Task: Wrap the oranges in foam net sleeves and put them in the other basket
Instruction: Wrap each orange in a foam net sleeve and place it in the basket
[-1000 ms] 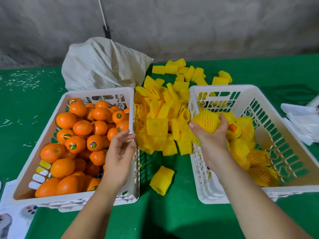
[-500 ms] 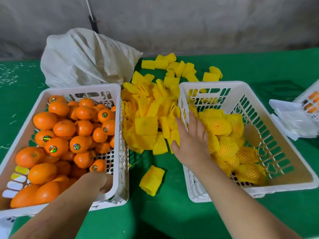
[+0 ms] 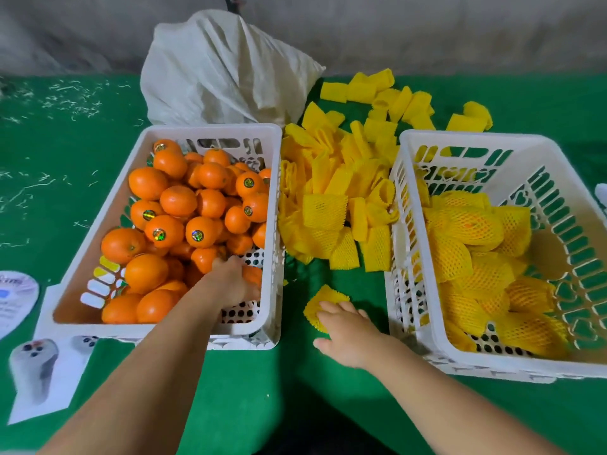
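Green table (image 3: 230, 389): sleeve (image 3: 320, 305) under right grip (image 3: 348, 336), seemingly touching.

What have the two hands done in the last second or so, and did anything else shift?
The right hand let go of a wrapped orange into the right basket, then drew back and down onto the loose foam sleeve lying between the baskets. The left hand dropped into the left basket and now closes on an orange. Both baskets and the sleeve pile stayed put.
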A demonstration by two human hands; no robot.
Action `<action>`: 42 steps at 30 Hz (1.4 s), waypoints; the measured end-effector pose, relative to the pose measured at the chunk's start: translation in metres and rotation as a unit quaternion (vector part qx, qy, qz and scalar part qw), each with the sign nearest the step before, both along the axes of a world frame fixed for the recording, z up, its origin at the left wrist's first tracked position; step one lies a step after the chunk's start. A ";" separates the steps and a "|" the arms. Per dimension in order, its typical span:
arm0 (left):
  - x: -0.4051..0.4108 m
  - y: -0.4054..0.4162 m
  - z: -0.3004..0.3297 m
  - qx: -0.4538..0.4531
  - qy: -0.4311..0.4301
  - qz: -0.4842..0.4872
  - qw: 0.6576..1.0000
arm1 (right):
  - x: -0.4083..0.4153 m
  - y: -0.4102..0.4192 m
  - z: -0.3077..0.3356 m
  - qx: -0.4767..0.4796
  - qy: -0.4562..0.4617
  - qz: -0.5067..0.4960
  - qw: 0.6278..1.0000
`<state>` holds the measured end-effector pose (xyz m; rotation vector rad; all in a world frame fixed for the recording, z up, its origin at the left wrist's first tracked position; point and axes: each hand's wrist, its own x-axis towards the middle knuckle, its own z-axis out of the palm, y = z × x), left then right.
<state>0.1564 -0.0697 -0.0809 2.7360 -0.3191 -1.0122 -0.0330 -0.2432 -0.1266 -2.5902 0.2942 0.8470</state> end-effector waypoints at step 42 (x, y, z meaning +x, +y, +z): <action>-0.091 -0.061 0.036 -0.618 0.012 0.138 0.774 | 0.002 0.001 0.115 0.142 -0.527 -0.202 0.813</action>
